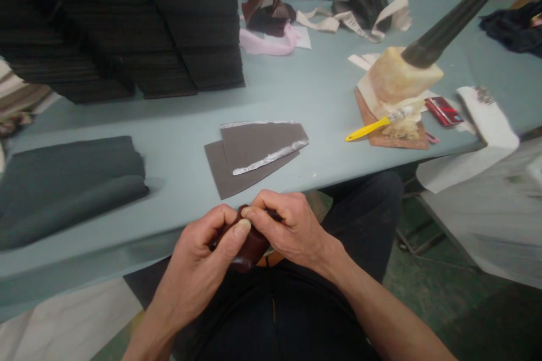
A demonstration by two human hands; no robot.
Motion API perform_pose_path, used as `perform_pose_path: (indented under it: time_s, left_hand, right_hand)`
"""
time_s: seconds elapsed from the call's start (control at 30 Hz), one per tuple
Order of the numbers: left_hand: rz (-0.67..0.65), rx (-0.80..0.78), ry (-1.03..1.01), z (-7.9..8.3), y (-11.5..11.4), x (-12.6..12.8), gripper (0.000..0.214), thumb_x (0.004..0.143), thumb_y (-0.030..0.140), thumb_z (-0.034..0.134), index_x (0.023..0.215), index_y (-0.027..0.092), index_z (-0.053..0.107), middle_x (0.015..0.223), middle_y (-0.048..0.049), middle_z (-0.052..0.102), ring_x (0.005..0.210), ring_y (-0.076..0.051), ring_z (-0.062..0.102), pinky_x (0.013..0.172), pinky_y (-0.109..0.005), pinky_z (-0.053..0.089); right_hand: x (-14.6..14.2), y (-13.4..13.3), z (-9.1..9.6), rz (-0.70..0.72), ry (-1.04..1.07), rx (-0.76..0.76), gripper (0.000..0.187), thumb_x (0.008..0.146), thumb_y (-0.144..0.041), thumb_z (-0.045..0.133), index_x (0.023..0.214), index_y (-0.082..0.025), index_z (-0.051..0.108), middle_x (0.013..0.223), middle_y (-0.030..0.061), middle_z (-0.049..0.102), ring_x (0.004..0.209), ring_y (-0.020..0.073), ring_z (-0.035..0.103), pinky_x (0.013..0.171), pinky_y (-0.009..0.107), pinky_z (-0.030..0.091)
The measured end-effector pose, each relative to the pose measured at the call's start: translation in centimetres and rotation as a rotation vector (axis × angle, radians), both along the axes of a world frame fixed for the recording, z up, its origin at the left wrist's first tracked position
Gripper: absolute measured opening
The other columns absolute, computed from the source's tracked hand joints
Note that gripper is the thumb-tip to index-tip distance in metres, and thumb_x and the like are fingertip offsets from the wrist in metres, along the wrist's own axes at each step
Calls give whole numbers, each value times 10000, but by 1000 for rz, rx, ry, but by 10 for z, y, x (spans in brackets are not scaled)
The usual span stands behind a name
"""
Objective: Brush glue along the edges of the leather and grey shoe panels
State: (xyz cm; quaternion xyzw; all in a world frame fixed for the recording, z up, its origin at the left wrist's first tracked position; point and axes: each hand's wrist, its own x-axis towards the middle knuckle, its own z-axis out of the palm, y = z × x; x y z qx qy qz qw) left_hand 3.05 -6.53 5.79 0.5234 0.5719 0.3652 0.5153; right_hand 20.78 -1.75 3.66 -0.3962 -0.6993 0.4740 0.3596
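Both hands meet just below the table's near edge, over my lap. My left hand (203, 254) curls around a small dark red-brown piece (249, 251), thumb pressed on its top. My right hand (290, 228) pinches the same piece from the right with closed fingers. Much of the piece is hidden by the fingers. Just beyond the hands, two grey cut pieces (254, 152) lie overlapped on the pale blue table (178, 124); the upper one has shiny glued edges.
A yellow-handled brush (372, 127) rests on a brown board beside a pale block with a dark cone (440, 34). A tall stack of dark material (127, 28) stands at the back left, folded grey cloth (68, 186) at the left, scraps at the back.
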Motion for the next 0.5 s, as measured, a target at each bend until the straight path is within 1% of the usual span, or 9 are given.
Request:
perform_pose_path:
  time_s: [0.07, 0.13, 0.27, 0.37, 0.43, 0.5]
  left_hand:
    - [-3, -42, -10, 2, 0, 2, 453, 957, 588, 653, 717, 206, 615, 583, 18, 610, 512, -130, 587, 486, -211, 502]
    - [-4, -34, 29, 5, 1, 4, 440, 964, 565, 642, 713, 206, 605, 589, 25, 602, 527, -126, 586, 505, -208, 508]
    - [0, 98, 138, 15, 4, 5, 453, 986, 498, 604, 641, 215, 526, 554, 51, 502, 501, -93, 476, 475, -184, 421]
    - [-11, 163, 184, 27, 8, 4, 447, 1003, 474, 571, 640, 214, 545, 550, 51, 502, 486, -93, 464, 469, -192, 405]
    - [-5, 225, 235, 35, 12, 3, 455, 1000, 468, 571, 625, 211, 551, 540, 50, 489, 478, -92, 450, 464, -195, 386]
    - [-3, 250, 261, 41, 16, 4, 471, 997, 482, 569, 612, 211, 541, 527, 49, 472, 468, -93, 435, 453, -201, 367]
  right_hand:
    - [1, 0, 0, -2, -6, 0, 334, 1011, -333, 594, 701, -218, 546, 611, -78, 496, 552, 78, 420, 589, 232, 333]
    - [2, 0, 1, 3, -3, 1, 317, 1010, -326, 585, 716, -217, 539, 620, -79, 487, 561, 76, 423, 596, 230, 329]
    - [3, 1, 9, 40, 42, 7, 330, 1019, -325, 562, 713, -220, 497, 619, -82, 443, 573, 78, 406, 602, 232, 319]
    - [4, 2, 14, 43, 106, 13, 360, 1028, -349, 557, 699, -219, 485, 615, -82, 429, 572, 79, 395, 598, 235, 314]
    - [5, 3, 17, 26, 143, 14, 368, 1033, -370, 558, 703, -218, 498, 618, -78, 438, 576, 82, 400, 592, 237, 316]
    - [8, 5, 18, 11, 169, 15, 362, 1035, -379, 561, 714, -216, 514, 626, -74, 452, 585, 86, 411, 590, 238, 320]
